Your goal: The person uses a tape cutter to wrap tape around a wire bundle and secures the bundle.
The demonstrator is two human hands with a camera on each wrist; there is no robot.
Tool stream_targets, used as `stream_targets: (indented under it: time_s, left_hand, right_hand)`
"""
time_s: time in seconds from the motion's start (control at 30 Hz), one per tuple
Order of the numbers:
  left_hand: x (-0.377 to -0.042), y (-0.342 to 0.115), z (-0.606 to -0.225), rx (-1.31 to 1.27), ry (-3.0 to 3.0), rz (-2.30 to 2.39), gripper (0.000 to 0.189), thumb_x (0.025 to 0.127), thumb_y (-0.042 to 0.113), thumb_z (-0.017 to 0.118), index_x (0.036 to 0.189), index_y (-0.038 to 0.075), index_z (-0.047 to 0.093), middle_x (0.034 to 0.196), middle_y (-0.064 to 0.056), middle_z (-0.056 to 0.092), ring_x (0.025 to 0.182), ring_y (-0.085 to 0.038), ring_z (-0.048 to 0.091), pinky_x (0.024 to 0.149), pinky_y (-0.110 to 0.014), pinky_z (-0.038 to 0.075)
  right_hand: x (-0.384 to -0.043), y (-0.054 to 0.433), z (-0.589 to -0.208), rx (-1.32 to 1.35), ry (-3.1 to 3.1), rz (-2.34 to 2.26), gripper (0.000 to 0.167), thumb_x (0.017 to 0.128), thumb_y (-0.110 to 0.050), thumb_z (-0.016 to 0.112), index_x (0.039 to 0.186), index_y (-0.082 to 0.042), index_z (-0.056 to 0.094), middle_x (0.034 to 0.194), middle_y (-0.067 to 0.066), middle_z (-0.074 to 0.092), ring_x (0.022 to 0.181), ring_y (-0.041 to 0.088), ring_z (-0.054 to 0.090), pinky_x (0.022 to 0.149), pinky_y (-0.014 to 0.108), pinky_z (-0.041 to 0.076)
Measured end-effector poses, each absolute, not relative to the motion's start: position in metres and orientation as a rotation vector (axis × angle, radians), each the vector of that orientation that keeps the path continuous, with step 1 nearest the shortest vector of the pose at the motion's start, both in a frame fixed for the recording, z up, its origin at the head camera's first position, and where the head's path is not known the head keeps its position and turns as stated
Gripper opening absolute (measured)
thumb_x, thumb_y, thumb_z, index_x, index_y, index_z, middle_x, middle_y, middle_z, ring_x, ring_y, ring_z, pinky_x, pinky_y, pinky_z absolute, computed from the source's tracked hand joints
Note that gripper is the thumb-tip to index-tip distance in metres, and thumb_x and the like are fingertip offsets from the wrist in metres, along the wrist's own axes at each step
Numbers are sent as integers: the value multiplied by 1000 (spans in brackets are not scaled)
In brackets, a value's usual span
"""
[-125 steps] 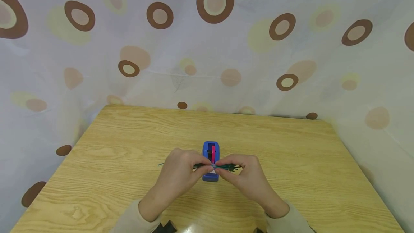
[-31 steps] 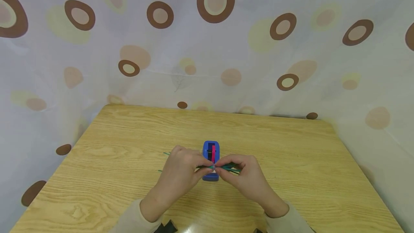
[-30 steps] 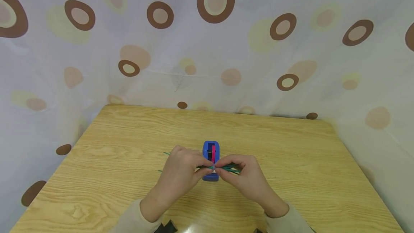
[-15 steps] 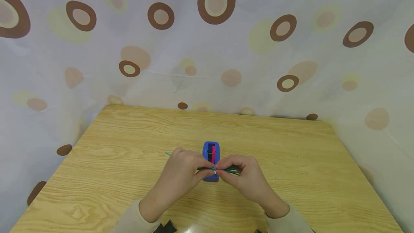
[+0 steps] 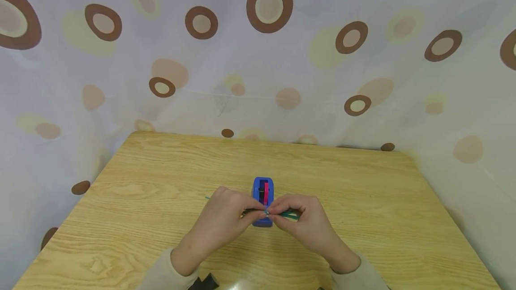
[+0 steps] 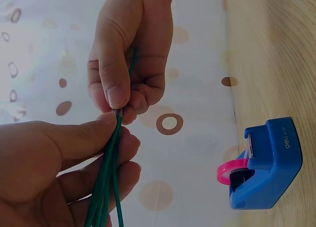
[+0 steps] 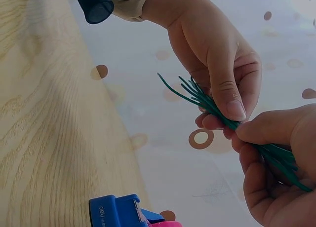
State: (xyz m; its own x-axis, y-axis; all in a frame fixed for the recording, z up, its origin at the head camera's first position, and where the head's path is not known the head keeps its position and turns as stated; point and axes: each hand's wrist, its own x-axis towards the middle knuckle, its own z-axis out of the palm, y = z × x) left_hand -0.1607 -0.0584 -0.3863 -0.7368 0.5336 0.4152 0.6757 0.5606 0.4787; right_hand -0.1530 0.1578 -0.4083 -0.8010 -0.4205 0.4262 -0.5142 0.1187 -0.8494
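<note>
Both hands meet over a blue tape dispenser [image 5: 262, 222], which holds a pink-rimmed roll. Between thumb and fingers, my left hand [image 5: 225, 211] pinches a bundle of thin green strands [image 6: 101, 197]. My right hand [image 5: 304, 216] pinches the same bundle just beside it, the fingertips of both hands nearly meeting. A small pale bit shows on the strands at the pinch, in the left wrist view. Loose strand ends fan out past the left hand in the right wrist view, and others run across the right palm. The fingertips hide the bundle's middle.
The dispenser stands upright on a wood-grain table [image 5: 169, 169]. Behind the table hangs a pale curtain [image 5: 258, 57] with brown and yellow oval prints. A black device [image 5: 207, 282] shows at the left sleeve.
The hands stay in nearly the same place over the dispenser, with small shifts of the fingertips on the bundle. Left of the left hand, fewer strand ends show than a second ago.
</note>
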Motion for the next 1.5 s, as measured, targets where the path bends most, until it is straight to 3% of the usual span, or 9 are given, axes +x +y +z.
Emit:
stream_targets:
  time_s: [0.4, 0.73, 1.1, 1.5]
  left_hand:
    - [-159, -58, -387, -1006, -2596, -1014, 8, 83, 23, 81, 84, 16, 80, 79, 10, 73, 63, 10, 56, 53, -13, 44]
    - [-155, -61, -393, -1034, -2610, -997, 6, 81, 20, 83, 83, 14, 81, 78, 8, 73, 65, 8, 59, 53, -12, 44]
    - [-149, -69, -402, -1177, -2671, -1182, 12, 79, 12, 84, 90, 10, 80, 85, 5, 74, 56, 9, 50, 47, -13, 42]
    - [-150, -72, -418, -1273, -2623, -1143, 7, 80, 8, 82, 87, 9, 80, 82, 3, 74, 69, 12, 59, 57, -8, 47]
  right_hand:
    - [-150, 163, -413, 988, -2314, 1736, 13, 86, 3, 74, 96, -5, 76, 96, 7, 74, 88, 23, 71, 75, 35, 58]
    - [-148, 166, -416, 1017, -2364, 1728, 12, 86, 2, 74, 94, -7, 76, 93, 3, 74, 85, 17, 69, 72, 35, 58]
    - [-144, 170, -421, 1085, -2432, 1756, 4, 88, -3, 74, 90, -6, 75, 91, 3, 74, 86, 14, 69, 75, 35, 57]
    - [-142, 173, -428, 1164, -2543, 1704, 4, 89, -6, 74, 90, -10, 75, 90, 0, 74, 81, 13, 68, 74, 32, 57]
